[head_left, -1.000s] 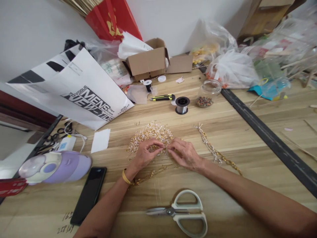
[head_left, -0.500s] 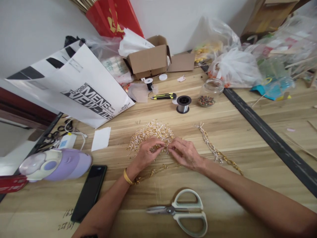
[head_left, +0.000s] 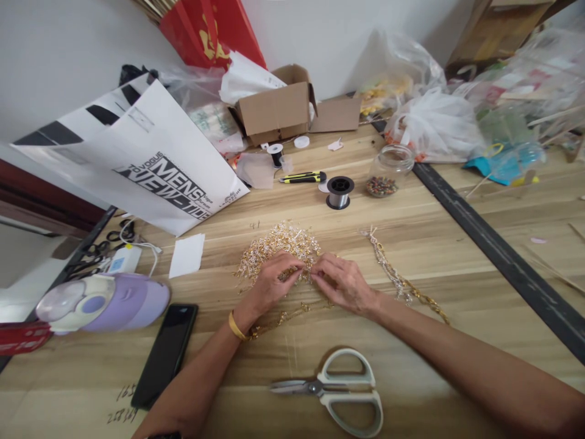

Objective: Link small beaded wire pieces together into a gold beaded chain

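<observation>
Together, the left hand (head_left: 273, 275) and right hand (head_left: 343, 283) are held pinched at the near edge of the gold-and-pale bead heap (head_left: 278, 239) on the worktop (head_left: 351, 219); anything gripped cannot be made out.

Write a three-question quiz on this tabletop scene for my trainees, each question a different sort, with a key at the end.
1. True or false: the scissors lie with their handles to the right of their blades.

2. Which of these is nearest the left hand?
a) the phone
b) the glass jar
c) the heap of small gold and clear pieces

3. Fill the gap: a yellow-and-black ____ lies just to the left of the black spool wound with silvery wire.

Key:
1. True
2. c
3. utility knife
</observation>
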The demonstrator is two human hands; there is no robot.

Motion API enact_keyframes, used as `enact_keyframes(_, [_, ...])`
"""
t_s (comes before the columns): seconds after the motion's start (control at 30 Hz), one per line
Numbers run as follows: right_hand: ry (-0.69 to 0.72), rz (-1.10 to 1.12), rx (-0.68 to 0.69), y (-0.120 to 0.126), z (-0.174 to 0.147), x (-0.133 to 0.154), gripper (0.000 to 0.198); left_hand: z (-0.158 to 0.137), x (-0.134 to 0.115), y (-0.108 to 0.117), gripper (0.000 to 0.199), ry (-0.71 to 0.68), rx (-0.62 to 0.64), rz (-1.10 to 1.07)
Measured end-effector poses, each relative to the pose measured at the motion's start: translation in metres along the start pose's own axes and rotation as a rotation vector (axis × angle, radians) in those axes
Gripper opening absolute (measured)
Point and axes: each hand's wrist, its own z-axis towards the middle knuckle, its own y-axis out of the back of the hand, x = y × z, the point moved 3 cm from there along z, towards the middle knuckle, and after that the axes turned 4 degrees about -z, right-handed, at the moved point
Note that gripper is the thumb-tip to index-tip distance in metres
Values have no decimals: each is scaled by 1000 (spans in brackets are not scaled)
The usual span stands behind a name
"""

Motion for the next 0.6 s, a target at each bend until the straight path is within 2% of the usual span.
enact_keyframes(0.6, [-4,5,-28,1,0,-1,10,2,-3,-1,8,5,3,2])
